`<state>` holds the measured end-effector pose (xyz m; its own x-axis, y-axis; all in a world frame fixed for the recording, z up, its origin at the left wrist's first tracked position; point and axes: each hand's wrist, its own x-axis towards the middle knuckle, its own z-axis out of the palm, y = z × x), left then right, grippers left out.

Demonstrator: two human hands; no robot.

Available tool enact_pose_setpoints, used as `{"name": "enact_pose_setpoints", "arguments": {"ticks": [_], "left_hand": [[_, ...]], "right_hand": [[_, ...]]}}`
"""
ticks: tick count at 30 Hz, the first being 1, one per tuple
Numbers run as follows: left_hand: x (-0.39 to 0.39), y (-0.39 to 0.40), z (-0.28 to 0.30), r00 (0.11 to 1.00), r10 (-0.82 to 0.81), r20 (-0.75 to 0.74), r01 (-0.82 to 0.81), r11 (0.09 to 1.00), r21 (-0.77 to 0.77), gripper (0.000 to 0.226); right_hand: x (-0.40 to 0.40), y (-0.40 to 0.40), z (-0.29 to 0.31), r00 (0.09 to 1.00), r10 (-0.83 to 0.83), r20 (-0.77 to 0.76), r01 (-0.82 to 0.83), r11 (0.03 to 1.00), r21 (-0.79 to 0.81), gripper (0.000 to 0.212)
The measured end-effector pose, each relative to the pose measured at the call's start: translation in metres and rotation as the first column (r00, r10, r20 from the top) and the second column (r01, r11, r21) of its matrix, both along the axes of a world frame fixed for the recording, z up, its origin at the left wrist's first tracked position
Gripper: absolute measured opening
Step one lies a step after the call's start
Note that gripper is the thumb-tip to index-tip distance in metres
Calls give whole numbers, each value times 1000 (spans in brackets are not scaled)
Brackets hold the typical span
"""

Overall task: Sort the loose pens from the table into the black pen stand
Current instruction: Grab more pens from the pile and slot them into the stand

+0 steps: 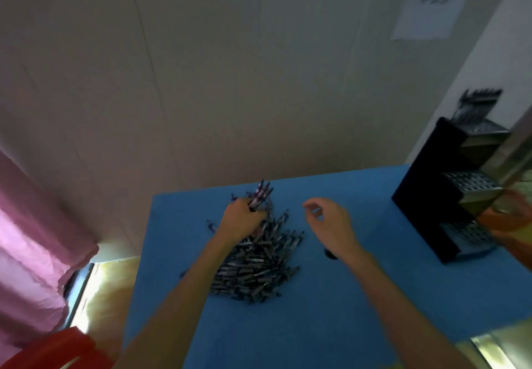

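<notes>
Nearest the camera, a red plastic object (54,348) is poking in at the bottom left, cut off by the frame, and two bare forearms are reaching out over the blue tabletop (345,311), whose near right corner is running out of view. Between the arms, a heap of loose pens (259,268) is lying on the tabletop, with a few strays sitting just beside its left edge. The left hand (240,221) is resting at the far end of the heap, fingers curled round a small bundle of pens (260,194) that is sticking up and away. The right hand (328,221) is hovering apart from the heap, holding nothing, fingers loosely curled with thumb and forefinger close together; a small dark thing under its wrist is too hidden to identify. Bare blue tabletop is lying open between that hand and the black pen stand (431,195), which is standing near the far right edge (its tiers are looking like perforated metal) with dark pens (475,103) rising from the top tier. Its right side is blurring into something orange. A pink curtain (31,239) is hanging at the left. On the wall beyond, a paper sheet (431,8) is carrying dark writing too blurred to read.
</notes>
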<state>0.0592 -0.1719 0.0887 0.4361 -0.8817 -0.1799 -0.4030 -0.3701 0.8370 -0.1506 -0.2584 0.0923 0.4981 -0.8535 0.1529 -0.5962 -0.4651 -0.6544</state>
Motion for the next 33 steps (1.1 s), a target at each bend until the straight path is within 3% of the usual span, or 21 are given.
{"name": "enact_pose_setpoints", "arguments": {"ticks": [5,8,14,21,33], "left_hand": [[-75,-27,21,991,-124,52,126,991,-38,45],[-126,-44,32,979,-194,67,197,979,-44,50],[-244,-74,51,972,-225,60,228,973,-33,43],[-362,-111,81,984,-149,101,151,989,-5,38],[-453,-169,114,988,-88,129,92,995,-27,25]], "right_hand": [[-82,-10,22,992,-120,51,121,992,-20,16],[-134,-15,30,982,-168,90,168,986,2,14],[-252,-34,39,982,-170,88,168,985,30,10],[-369,-67,53,989,-127,70,125,992,33,11],[-430,-142,95,977,-41,211,39,999,14,11]]}}
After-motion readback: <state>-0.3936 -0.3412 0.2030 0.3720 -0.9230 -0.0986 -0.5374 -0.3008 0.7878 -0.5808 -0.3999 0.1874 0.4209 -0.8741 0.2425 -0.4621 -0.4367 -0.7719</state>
